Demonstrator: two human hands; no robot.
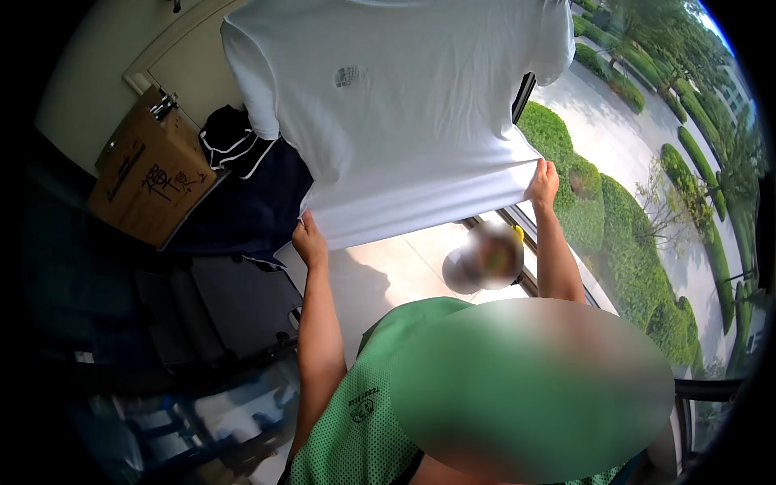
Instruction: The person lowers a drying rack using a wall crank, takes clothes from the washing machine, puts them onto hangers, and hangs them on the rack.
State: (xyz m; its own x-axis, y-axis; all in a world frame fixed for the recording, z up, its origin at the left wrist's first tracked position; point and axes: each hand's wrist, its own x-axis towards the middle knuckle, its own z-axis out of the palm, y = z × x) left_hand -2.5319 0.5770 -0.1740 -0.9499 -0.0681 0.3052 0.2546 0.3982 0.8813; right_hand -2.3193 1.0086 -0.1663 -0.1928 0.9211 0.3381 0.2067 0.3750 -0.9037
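Note:
A white T-shirt (420, 113) hangs spread out, its small dark chest print facing me and its top edge cut off by the view. My left hand (310, 241) is closed on the left end of its bottom hem. At the right end of the hem, my right hand (545, 184) pinches the fabric. The hem is stretched between both hands, with slight creases. What holds the shirt's upper part is out of sight. My own green mesh top (376, 412) fills the lower part of the view, partly blurred.
On the left, a brown cardboard box (153, 174) stands beside a black cap-like item with white trim (230, 137) and dark navy cloth (234, 202). A dark case-like object (234, 303) lies below. A blurred round object (491, 255) sits near the window frame (525, 242). Hedges show outside.

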